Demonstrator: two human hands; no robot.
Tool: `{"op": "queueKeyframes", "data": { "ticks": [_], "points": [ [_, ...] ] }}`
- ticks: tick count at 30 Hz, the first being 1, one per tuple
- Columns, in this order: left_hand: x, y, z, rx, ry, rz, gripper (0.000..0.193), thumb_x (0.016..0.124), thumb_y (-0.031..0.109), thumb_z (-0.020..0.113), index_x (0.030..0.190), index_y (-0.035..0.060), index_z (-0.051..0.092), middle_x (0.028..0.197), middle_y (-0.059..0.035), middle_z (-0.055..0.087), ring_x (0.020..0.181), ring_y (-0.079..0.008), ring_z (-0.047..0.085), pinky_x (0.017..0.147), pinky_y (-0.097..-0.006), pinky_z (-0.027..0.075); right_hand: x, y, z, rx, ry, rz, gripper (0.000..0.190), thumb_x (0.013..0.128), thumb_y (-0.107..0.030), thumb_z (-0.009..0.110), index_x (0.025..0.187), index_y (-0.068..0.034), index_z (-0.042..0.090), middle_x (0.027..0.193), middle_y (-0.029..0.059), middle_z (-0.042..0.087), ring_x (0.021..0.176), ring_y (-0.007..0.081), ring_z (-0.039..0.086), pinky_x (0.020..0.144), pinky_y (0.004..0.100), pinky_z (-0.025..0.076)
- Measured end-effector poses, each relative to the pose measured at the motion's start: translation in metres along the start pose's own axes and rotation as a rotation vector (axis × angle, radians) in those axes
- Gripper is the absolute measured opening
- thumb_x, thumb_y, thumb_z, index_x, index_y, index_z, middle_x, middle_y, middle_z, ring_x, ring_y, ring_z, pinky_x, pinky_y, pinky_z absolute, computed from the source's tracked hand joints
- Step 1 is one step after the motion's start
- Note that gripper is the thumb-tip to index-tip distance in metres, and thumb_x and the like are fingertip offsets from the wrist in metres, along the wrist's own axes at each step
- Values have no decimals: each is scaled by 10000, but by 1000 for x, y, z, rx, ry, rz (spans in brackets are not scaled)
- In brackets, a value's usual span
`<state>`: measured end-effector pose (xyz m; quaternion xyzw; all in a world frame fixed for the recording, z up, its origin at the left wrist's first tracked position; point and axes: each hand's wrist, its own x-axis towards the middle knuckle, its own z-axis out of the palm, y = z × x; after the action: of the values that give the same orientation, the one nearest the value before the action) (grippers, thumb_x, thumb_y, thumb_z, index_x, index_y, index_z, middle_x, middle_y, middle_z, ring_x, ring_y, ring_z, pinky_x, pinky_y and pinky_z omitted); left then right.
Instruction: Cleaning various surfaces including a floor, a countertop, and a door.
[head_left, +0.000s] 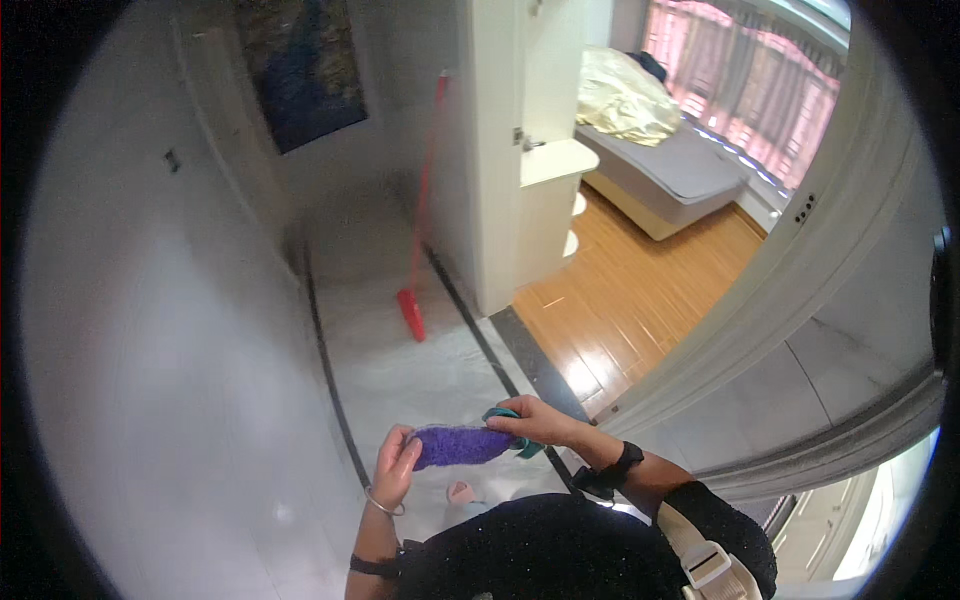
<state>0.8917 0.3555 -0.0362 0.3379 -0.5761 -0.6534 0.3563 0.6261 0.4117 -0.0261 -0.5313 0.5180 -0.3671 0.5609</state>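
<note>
A purple plush cloth (461, 446) is stretched between my two hands, above the pale corridor floor. My left hand (394, 466) pinches its left end, thumb on the near side. At the other end, my right hand (541, 421) grips the cloth together with a teal band (531, 448). Part of that band loops up over my right fingers. Whether the band is sewn to the cloth cannot be made out.
A red broom (411, 315) leans against the corridor wall ahead. To the right, a doorway with a white frame (495, 225) opens onto a wooden floor (600, 315) and a bed (660, 172). A small pink object (460, 493) lies low, near my body. A glossy wall (187, 360) runs along my left.
</note>
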Motion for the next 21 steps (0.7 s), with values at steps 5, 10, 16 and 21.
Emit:
{"op": "queueKeyframes", "data": {
  "ticks": [5,10,16,21],
  "points": [
    [129,-7,-13,290,22,122,169,910,143,522,1008,5,520,885,-16,549,786,-86,503,703,-227,419,30,-7,-47,78,431,167,340,919,-329,533,958,-7,634,785,-5,603,713,77,528,638,247,449],
    [238,2,-2,-248,162,-146,170,922,154,507,1041,37,535,840,-31,585,760,-100,573,656,-229,479,35,80,-134,416,937,34,392,931,-396,490,992,-27,609,812,-4,599,731,84,521,655,240,430],
    [349,-64,33,-382,10,-362,162,933,203,483,1084,147,489,966,-7,578,849,-152,581,713,-346,499,71,77,-246,118,1201,2,366,939,-357,479,941,-6,580,787,40,597,724,127,546,615,281,433],
    [423,-68,112,-474,-114,-553,236,942,242,444,1161,159,474,1143,-40,524,1015,-213,509,817,-406,456,133,-3,-297,-441,1042,2,268,909,-297,502,1051,-72,467,831,245,581,788,409,579,671,433,465]
  ]
}}
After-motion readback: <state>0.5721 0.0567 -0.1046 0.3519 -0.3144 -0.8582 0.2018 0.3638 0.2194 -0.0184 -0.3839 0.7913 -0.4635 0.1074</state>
